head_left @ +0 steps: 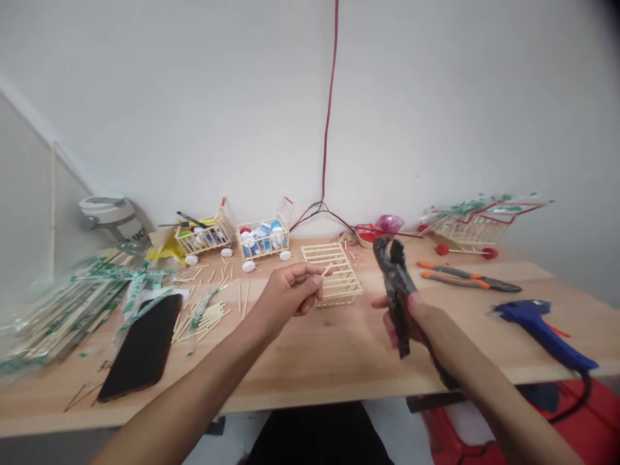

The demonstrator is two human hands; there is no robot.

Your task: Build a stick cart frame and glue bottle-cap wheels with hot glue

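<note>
Between the thumb and forefinger of my left hand (290,294) is a short wooden stick (328,268). My right hand (423,316) is wrapped round dark, worn pliers (398,284), their jaws pointing up and away from me and apart from the stick. Just behind my left hand, a slatted basket frame (346,279) made of thin wooden sticks rests on the table. Several short cut sticks (210,318) lie in a loose pile to the left of that hand.
At left lie a black phone (145,349) and wrapped chopsticks (68,316). Two small stick carts (264,245) stand behind. At right are orange-handled pliers (465,278), a blue glue gun (547,332) and another cart (472,232). A red stool (581,420) stands below.
</note>
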